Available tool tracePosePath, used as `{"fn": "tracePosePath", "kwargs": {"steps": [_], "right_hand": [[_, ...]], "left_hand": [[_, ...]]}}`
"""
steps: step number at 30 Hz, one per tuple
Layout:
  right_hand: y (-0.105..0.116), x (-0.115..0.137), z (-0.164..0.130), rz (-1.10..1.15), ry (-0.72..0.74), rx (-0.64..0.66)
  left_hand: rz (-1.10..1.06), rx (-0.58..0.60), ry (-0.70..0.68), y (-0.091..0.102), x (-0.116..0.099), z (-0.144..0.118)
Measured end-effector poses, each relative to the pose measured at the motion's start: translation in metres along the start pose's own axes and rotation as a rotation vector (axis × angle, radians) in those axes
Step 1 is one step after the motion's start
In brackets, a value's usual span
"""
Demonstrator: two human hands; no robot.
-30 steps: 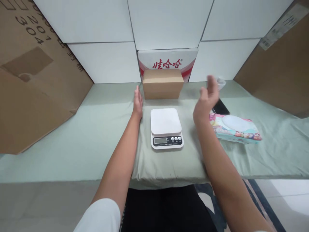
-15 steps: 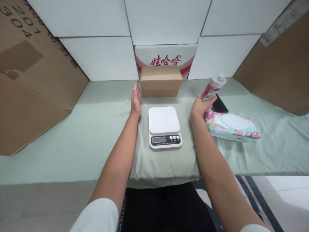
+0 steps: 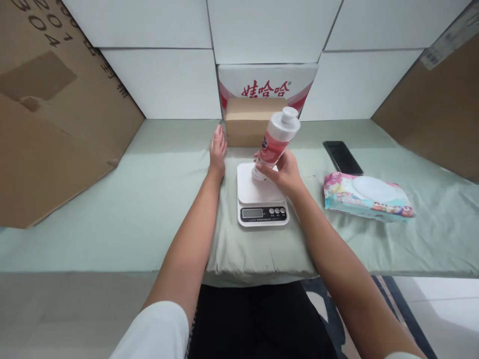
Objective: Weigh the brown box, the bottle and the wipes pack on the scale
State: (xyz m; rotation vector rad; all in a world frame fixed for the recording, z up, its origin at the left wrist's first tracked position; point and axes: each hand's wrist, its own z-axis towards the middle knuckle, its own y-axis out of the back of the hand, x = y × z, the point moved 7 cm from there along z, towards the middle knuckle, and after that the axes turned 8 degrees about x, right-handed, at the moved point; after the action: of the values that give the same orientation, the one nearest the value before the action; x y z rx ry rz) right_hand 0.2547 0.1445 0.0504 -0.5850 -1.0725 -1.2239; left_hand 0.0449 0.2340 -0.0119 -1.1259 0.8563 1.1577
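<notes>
A white bottle with a red label and white cap (image 3: 279,137) is gripped low down by my right hand (image 3: 284,172). It leans to the right, with its base at the white platform of the digital kitchen scale (image 3: 249,192); whether the base rests fully on it I cannot tell. The scale's display looks blank. My left hand (image 3: 217,149) stands on edge on the cloth, fingers stretched out and holding nothing, left of the scale and near the small brown cardboard box (image 3: 243,132). The bottle covers part of that box's right side.
To the right lie a black phone (image 3: 342,157) and a colourful pack of wipes (image 3: 368,197) on the green cloth (image 3: 149,199). Large cardboard panels stand left (image 3: 56,124) and right (image 3: 445,104). A white and red carton (image 3: 265,80) stands behind the small box.
My right hand has carried the bottle leftward from beside the phone to above the scale's platform. The phone now shows fully. My left hand stays by the small box; the view has shifted slightly.
</notes>
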Motion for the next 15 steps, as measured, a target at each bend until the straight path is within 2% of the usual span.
{"fn": "tracePosePath", "kwargs": {"steps": [3,10,12,15], "right_hand": [[-0.010,0.003,-0.005,-0.017,-0.036,0.056],[-0.018,-0.001,-0.009,-0.007,-0.077,0.114],[-0.017,-0.003,-0.008,0.001,-0.073,0.134],[-0.004,0.000,-0.005,0.002,0.012,0.081]], "left_hand": [[-0.027,-0.017,-0.005,0.000,0.001,0.000],[-0.043,-0.034,0.017,-0.004,-0.005,-0.004],[-0.037,-0.031,0.018,-0.005,-0.008,-0.006],[-0.032,-0.029,0.023,-0.005,-0.009,-0.007]]}}
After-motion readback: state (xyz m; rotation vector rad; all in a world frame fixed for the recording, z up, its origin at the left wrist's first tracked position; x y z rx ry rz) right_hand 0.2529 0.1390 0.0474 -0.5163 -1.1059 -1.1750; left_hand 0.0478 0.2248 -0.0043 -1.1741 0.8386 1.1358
